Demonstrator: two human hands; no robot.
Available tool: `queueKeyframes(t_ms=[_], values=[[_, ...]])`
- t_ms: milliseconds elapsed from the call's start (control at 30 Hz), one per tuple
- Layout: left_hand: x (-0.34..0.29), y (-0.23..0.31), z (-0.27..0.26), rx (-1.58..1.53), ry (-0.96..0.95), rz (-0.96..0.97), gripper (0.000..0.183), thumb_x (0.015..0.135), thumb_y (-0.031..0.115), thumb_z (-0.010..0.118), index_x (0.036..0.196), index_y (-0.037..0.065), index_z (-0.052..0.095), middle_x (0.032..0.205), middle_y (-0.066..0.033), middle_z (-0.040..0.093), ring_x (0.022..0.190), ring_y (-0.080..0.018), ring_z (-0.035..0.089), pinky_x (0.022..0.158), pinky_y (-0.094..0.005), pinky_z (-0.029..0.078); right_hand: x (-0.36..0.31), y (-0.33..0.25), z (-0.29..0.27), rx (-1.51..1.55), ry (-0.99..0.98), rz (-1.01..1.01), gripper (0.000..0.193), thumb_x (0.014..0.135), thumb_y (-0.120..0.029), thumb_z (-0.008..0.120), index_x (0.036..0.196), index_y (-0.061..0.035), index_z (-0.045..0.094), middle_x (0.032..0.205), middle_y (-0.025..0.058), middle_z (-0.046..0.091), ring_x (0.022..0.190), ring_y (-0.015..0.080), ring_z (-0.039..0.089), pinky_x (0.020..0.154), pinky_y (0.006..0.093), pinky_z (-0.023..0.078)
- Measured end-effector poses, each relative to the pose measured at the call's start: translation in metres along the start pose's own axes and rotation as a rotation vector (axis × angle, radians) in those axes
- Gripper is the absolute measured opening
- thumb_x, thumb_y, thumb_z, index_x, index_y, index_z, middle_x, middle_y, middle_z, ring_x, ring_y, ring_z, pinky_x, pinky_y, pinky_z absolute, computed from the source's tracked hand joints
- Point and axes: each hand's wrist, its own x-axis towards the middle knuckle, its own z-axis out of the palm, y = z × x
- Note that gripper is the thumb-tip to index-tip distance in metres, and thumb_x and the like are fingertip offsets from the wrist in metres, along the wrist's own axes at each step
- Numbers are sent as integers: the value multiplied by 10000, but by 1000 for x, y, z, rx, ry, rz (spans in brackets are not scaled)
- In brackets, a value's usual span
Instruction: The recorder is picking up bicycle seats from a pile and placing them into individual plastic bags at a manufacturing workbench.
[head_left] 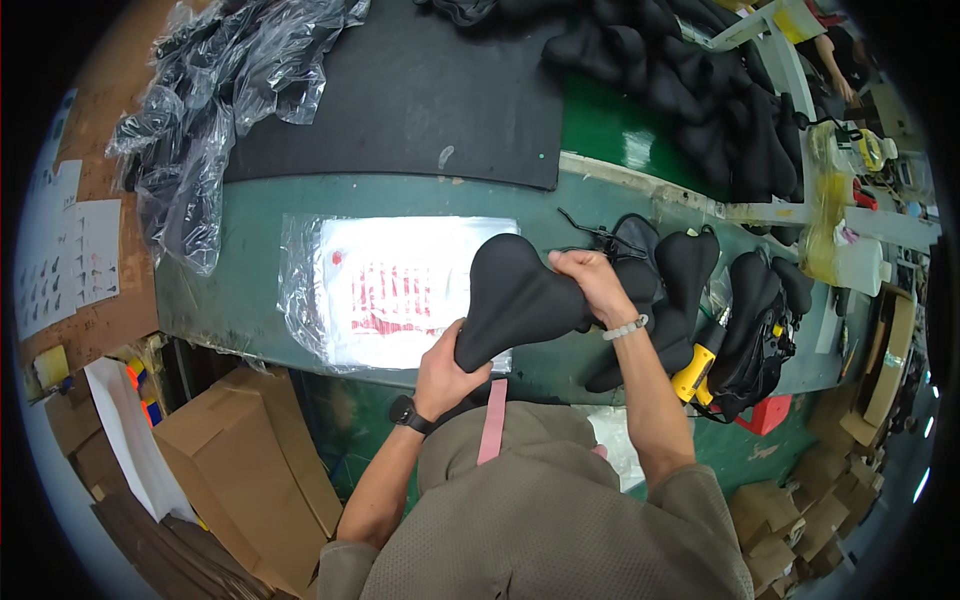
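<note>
Between my two hands is a black bicycle saddle [520,300], held over the bench with its padded top toward me. Its narrow nose points down and left, where my left hand [448,372] grips it. My right hand [596,288] is closed on the edge of the wide rear end; some of its fingers are hidden beneath. Under the saddle lies a stack of clear plastic bags [400,290] with red print. To the right of my right hand, several more black saddles [690,265] rest on the bench.
A yellow-handled tool [697,372] lies among the saddles at the right. Plastic-wrapped black items [215,110] are heaped far left, beside a black mat [400,90]. More black saddles [690,90] pile up beyond a metal frame [780,60]. A cardboard box [245,460] stands lower left.
</note>
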Motion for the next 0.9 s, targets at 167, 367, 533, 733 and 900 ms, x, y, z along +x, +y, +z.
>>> queueKeyframes(t_ms=[167, 367, 533, 733, 900], values=[[-1, 13, 23, -176, -66, -99, 785, 731, 272, 789, 1365, -38, 447, 1123, -274, 640, 1027, -396, 658, 877, -411, 527, -33, 53, 12, 582, 203, -27, 331, 963, -268, 651, 1158, -1, 653, 1107, 76, 670, 968, 160, 646, 844, 283, 521], [-4, 3, 72, -237, -217, 220, 689, 849, 340, 726, 1367, -22, 452, 1159, -286, 588, 1020, -450, 585, 876, -465, 480, -68, 106, 41, 452, 163, 33, 503, 905, -142, 680, 1330, -13, 443, 1165, 136, 624, 1022, 223, 648, 870, 344, 542], [43, -47, 63, 194, 24, -59, 374, 838, 317, 731, 978, -8, 611, 977, -161, 606, 952, -343, 583, 792, -434, 483, -83, 78, 12, 396, 245, 19, 424, 942, -228, 608, 1245, 57, 531, 1092, 180, 683, 855, 247, 693, 758, 380, 594], [69, -94, 99, 365, 100, 44, 255, 889, 280, 678, 889, 37, 601, 900, -138, 581, 896, -339, 577, 765, -446, 490, -90, 48, 15, 388, 167, 23, 454, 951, -228, 570, 1280, 78, 502, 1080, 220, 676, 851, 256, 693, 769, 372, 588], [61, -99, 84, 1, -44, -51, 244, 957, 224, 578, 978, -5, 661, 952, -175, 650, 904, -386, 613, 801, -445, 498, -107, 54, 25, 215, 72, 69, 694, 919, -158, 602, 1504, -11, 259, 1062, 195, 658, 827, 241, 689, 768, 369, 584]])
